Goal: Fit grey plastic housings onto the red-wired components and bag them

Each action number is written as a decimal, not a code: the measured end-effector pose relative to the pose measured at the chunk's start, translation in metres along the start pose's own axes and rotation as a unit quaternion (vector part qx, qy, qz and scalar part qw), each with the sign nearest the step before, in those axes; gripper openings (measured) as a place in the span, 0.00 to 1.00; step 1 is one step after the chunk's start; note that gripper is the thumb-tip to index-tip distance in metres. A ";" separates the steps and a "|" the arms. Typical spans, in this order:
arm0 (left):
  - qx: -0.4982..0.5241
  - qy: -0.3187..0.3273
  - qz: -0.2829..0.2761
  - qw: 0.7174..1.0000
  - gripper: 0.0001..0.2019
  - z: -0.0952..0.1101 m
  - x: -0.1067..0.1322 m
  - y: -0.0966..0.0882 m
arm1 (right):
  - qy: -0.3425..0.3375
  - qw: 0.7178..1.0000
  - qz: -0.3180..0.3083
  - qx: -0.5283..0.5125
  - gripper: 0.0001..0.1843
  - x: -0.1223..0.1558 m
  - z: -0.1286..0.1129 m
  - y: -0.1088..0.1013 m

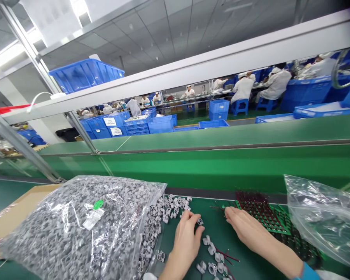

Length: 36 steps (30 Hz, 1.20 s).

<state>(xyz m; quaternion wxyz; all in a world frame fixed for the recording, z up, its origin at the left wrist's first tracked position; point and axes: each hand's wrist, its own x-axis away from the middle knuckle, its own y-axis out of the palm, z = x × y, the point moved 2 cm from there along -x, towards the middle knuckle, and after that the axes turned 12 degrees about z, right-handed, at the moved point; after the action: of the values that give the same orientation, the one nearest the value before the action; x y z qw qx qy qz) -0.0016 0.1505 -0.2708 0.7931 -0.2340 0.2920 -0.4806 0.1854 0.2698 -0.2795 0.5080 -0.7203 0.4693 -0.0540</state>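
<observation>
My left hand pinches a small grey plastic holder between thumb and forefinger. To its left lies a large clear bag full of the same grey parts, several spilling from its mouth. My right hand has its fingers closed on a small green circuit board with thin dark wires, mostly hidden under the fingertips. Beside that hand are rows of small green circuit boards with dark red wires. Between and below my hands, several grey holders lie loose, some with red and black wires.
An empty-looking clear plastic bag lies at the right. A cardboard sheet sits under the full bag's left side. Beyond the green bench stand blue crates, and people in white work farther back. A metal frame crosses above.
</observation>
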 end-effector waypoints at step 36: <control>0.458 -0.173 0.028 0.872 0.10 0.001 0.006 0.013 | 0.231 0.884 0.024 -0.407 0.15 0.021 -0.059 0.032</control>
<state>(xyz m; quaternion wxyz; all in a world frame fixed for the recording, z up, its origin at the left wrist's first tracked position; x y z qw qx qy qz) 0.0089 0.1504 -0.2801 0.8622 0.0839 -0.0958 -0.4903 0.1452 0.2129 -0.2847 0.0488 -0.8194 0.5710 -0.0108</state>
